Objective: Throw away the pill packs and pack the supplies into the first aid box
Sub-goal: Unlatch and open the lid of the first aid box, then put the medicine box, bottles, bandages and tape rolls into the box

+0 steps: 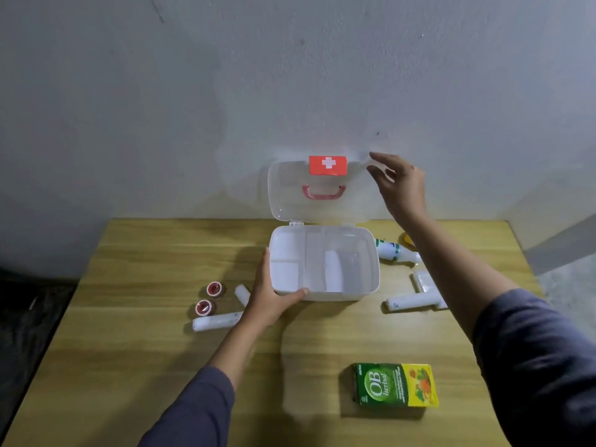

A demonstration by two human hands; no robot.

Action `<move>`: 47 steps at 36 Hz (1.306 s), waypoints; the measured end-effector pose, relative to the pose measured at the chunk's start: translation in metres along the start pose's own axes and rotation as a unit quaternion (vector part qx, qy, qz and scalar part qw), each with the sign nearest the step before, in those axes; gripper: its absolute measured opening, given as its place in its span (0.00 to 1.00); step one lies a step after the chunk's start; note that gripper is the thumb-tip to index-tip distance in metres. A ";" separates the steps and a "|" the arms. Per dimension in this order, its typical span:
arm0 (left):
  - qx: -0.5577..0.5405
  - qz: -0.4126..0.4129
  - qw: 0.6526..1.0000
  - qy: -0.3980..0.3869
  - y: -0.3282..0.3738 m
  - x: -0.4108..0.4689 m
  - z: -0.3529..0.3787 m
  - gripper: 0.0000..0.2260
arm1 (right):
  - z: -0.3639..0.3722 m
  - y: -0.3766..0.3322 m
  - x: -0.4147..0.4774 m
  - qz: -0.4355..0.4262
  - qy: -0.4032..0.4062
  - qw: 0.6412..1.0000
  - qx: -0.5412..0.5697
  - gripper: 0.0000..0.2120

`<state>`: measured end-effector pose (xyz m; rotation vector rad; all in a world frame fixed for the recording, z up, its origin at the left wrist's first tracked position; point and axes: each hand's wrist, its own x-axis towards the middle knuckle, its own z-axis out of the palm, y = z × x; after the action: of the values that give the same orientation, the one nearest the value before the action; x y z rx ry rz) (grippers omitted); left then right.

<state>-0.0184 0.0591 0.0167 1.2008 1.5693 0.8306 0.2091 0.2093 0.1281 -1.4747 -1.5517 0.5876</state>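
A white first aid box (pixel 371 285) stands open at the back middle of the wooden table, its clear lid (pixel 290 195) with red cross latch upright against the wall. My left hand (pixel 271 295) grips the box's front left corner. My right hand (pixel 400 185) hovers with fingers apart by the lid's upper right edge. Left of the box lie two red tape rolls (pixel 209 298), a small white roll (pixel 242 293) and a long white roll (pixel 214 321). To the right lie a white bottle (pixel 395 251), a clear packet (pixel 424 282) and another white roll (pixel 409 301).
A green and yellow OB herbal carton (pixel 395 385) lies at the front right of the table (pixel 161 366). A small yellow object (pixel 407 238) peeks out behind my right forearm. The wall rises directly behind the box. Dark floor lies to the left.
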 end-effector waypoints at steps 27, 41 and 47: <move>0.046 0.048 0.998 0.009 -0.007 0.009 0.002 0.50 | -0.027 0.083 -0.305 -0.034 -0.273 0.913 -0.301 0.34; 0.029 0.017 0.999 -0.027 0.006 0.004 -0.006 0.54 | -0.033 0.019 -0.161 -0.056 -0.012 0.960 -0.273 0.32; 0.008 0.051 0.999 -0.009 0.004 0.001 -0.002 0.48 | 0.006 0.009 -0.117 -0.065 -0.168 0.917 -0.357 0.35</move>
<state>-0.0192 0.0615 0.0209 1.3052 1.5139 0.8711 0.1965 0.1007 0.0860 -1.8371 -2.2745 0.1912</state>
